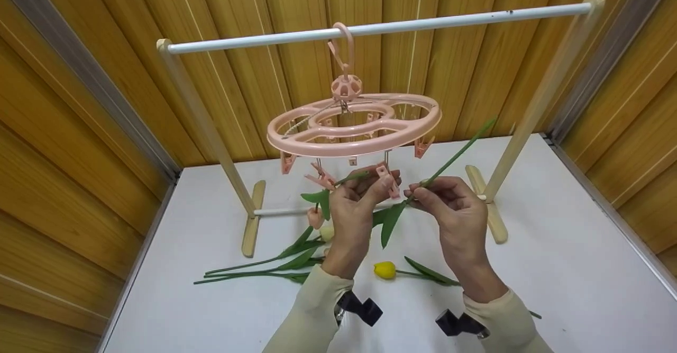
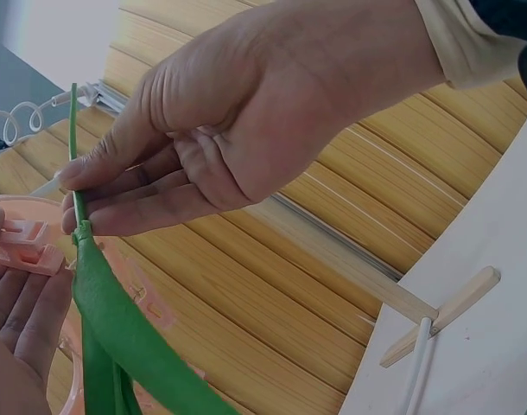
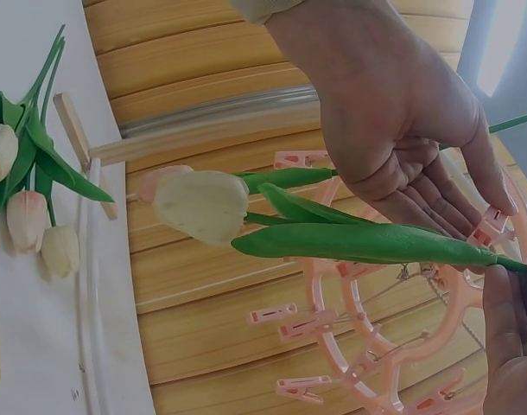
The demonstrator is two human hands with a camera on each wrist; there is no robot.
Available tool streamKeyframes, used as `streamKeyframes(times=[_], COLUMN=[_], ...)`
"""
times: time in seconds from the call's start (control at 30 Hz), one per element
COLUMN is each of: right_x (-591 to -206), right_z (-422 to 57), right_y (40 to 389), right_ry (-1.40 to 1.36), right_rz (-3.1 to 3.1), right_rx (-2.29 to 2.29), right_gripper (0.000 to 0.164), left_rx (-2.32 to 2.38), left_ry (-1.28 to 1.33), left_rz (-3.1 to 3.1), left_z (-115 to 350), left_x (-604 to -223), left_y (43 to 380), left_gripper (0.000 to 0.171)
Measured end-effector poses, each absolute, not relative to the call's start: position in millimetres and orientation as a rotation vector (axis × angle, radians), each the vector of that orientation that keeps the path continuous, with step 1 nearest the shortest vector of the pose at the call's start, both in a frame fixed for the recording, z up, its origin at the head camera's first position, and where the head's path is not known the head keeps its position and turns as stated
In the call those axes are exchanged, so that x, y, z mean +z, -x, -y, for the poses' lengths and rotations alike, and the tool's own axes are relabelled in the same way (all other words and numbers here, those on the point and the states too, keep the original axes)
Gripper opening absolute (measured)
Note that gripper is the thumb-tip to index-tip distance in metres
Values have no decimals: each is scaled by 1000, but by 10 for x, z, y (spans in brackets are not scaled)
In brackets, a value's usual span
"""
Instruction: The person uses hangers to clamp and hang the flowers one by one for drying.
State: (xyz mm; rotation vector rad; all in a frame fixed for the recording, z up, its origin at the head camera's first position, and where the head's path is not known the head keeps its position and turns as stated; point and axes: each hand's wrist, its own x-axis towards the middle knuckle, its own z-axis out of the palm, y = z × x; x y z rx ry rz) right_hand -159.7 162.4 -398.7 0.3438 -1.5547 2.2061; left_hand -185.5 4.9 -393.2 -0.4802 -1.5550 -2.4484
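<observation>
My left hand [image 1: 353, 213] pinches a pink clothespin [image 1: 389, 181] that hangs from the round pink drying hanger [image 1: 351, 148]. In the right wrist view its thumb presses the clothespin [image 3: 491, 226]. My right hand [image 1: 459, 218] pinches the green stem [image 1: 455, 158] of an artificial tulip between thumb and fingers, close beside the clothespin. The stem slants up to the right, with leaves [image 1: 391, 223] below the fingers. Its white bloom [image 3: 203, 207] shows in the right wrist view; the left hand hides it in the head view. A pink tulip [image 1: 316, 218] hangs head down left of that hand.
The hanger hooks over a white rod [image 1: 449, 23] on a wooden stand [image 1: 539, 104]. More clothespins, such as one clothespin [image 1: 421, 147], dangle around its ring. Several tulips with green stems [image 1: 248, 274] lie at left on the white table [image 1: 174, 310]; a yellow tulip [image 1: 384, 270] lies in front.
</observation>
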Motion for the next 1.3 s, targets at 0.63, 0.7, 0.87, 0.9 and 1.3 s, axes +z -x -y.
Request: streamKeyframes(times=[0.63, 0.7, 0.87, 0.9, 1.3], right_x=[-3965, -3964, -3958, -3958, -3955], right_z=[-1523, -1511, -1485, -1479, -1417], right_y=[1642, 1648, 1669, 1672, 1673], right_ry=[-326, -328, -331, -326, -242], right_rz=[1542, 1520, 1484, 1481, 1487], right_rx=[2232, 2244, 2259, 2261, 2265], right_gripper=[16, 15, 13, 13, 14], left_rx=[-2472, -2470, -2461, -2460, -2461], left_ry=[469, 474, 488, 489, 523], left_rz=[1543, 1537, 1531, 1530, 1515], left_z=[-14, -12, -9, -8, -4], left_x=[-3952, -3953, -3946, -3944, -3928], left_y=[1874, 1877, 1886, 1887, 1892], left_gripper=[24, 23, 23, 22, 19])
